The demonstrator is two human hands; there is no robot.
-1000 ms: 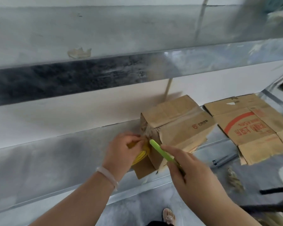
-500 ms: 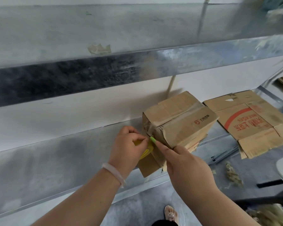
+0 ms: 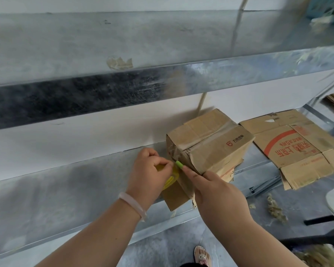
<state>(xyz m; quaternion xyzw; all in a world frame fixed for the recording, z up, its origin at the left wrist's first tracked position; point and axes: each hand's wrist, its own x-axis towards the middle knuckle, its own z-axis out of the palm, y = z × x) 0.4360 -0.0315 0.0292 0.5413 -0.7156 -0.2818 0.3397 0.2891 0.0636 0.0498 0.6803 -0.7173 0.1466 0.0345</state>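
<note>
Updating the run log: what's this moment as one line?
left hand grips yellow item | right hand holds green tool at cardboard box taped end | box on metal shelf | flattened carton alongside

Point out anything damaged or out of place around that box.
The cardboard box is battered: its near edge is torn and crumpled, and a flap hangs past the front of the metal shelf. A crumpled tape scrap sticks to the upper shelf.
</note>
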